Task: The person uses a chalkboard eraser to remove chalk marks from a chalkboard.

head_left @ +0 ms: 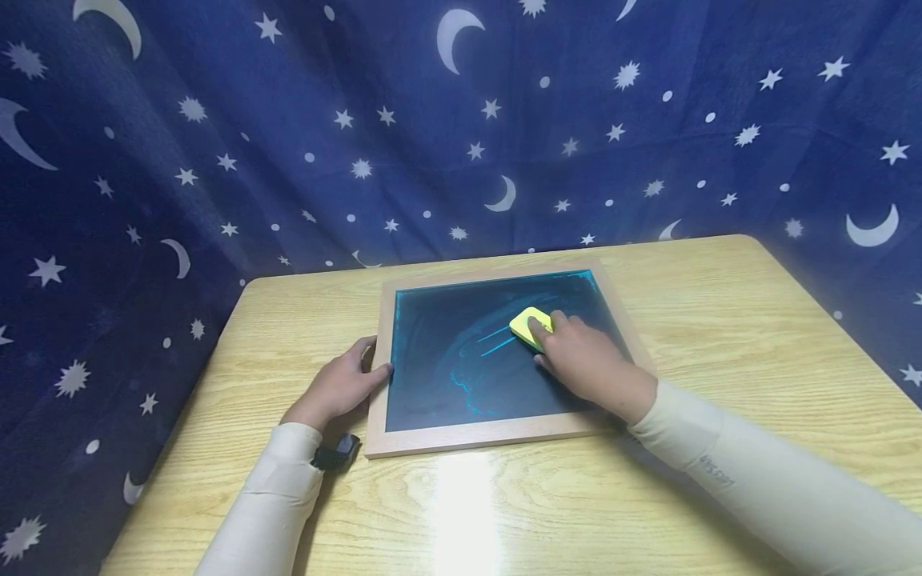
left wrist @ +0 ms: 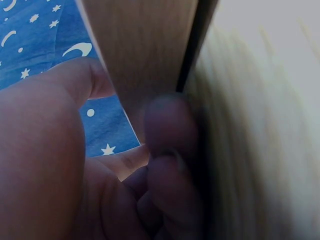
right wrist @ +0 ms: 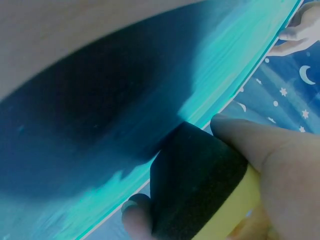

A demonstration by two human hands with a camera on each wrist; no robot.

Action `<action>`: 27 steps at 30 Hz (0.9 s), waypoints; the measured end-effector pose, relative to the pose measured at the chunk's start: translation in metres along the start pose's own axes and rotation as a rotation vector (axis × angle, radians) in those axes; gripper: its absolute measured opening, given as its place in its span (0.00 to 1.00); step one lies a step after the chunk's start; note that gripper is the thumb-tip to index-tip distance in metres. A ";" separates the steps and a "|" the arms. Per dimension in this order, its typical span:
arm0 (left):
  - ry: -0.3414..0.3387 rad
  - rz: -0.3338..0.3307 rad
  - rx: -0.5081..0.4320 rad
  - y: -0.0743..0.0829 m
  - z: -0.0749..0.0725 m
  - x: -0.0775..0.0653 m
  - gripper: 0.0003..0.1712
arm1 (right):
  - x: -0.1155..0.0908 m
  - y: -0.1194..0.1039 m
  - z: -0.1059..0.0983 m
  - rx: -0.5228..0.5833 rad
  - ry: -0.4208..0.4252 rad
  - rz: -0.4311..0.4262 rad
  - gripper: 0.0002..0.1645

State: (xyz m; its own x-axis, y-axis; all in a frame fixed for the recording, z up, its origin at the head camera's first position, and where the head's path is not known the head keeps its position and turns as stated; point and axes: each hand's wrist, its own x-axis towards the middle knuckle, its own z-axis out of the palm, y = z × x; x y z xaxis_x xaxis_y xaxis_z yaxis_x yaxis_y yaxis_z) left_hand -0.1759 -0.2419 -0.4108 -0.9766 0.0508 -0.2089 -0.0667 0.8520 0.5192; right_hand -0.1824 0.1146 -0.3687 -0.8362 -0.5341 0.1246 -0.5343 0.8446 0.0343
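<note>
A small chalkboard (head_left: 432, 392) in a pale wooden frame (head_left: 461, 437) lies on the table. Blue chalk lines and smudges (head_left: 471, 394) mark its dark surface. My right hand (head_left: 592, 364) grips a yellow eraser (head_left: 529, 322) on the upper right part of the board. In the right wrist view, the eraser's dark felt side (right wrist: 192, 180) shows between thumb and fingers. My left hand (head_left: 344, 386) holds the frame's left edge, thumb on top. The left wrist view has its fingers (left wrist: 172, 125) curled at the underside of the frame's side (left wrist: 140, 45).
The wood-grain table (head_left: 720, 336) extends around the board, with a bright glare patch near its front. A dark blue curtain (head_left: 403, 120) with moons and stars hangs behind and at the sides. A dark wrist device (head_left: 337, 454) sits at the left sleeve.
</note>
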 end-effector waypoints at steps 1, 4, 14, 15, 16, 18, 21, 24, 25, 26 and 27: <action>0.001 0.000 0.001 0.000 0.000 0.000 0.40 | 0.000 -0.001 0.000 0.001 0.000 -0.001 0.30; 0.003 -0.002 0.000 0.000 0.000 0.000 0.40 | 0.001 -0.003 0.001 0.000 -0.001 -0.004 0.30; -0.002 0.002 0.002 0.000 0.000 0.001 0.40 | 0.001 -0.015 0.001 0.011 -0.002 -0.025 0.30; -0.002 0.003 0.002 0.000 0.000 0.001 0.40 | 0.002 -0.017 0.001 0.012 -0.001 -0.030 0.30; -0.002 0.002 0.002 0.000 0.000 0.000 0.40 | 0.002 -0.018 0.001 0.012 -0.001 -0.035 0.29; -0.001 0.002 0.002 -0.001 0.000 0.000 0.40 | 0.002 -0.021 0.001 0.005 0.004 -0.048 0.30; 0.000 0.005 0.004 -0.001 0.001 0.000 0.40 | 0.002 -0.026 0.003 -0.007 0.016 -0.071 0.30; 0.003 0.005 0.004 0.000 0.000 0.000 0.40 | 0.002 -0.033 0.004 -0.023 0.021 -0.089 0.30; 0.004 0.004 0.003 0.000 0.000 0.000 0.40 | 0.001 -0.036 0.004 -0.027 0.023 -0.096 0.30; 0.004 0.002 0.003 0.001 0.000 -0.001 0.40 | 0.001 -0.038 0.004 -0.032 0.024 -0.103 0.31; 0.005 0.000 0.002 0.001 0.000 -0.001 0.40 | 0.001 -0.041 0.004 -0.033 0.023 -0.110 0.31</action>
State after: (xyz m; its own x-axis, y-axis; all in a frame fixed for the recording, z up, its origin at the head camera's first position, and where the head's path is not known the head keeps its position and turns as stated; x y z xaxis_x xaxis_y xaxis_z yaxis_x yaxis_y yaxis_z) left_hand -0.1754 -0.2414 -0.4099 -0.9776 0.0481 -0.2047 -0.0664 0.8531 0.5176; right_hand -0.1616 0.0793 -0.3743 -0.7696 -0.6226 0.1414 -0.6177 0.7822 0.0820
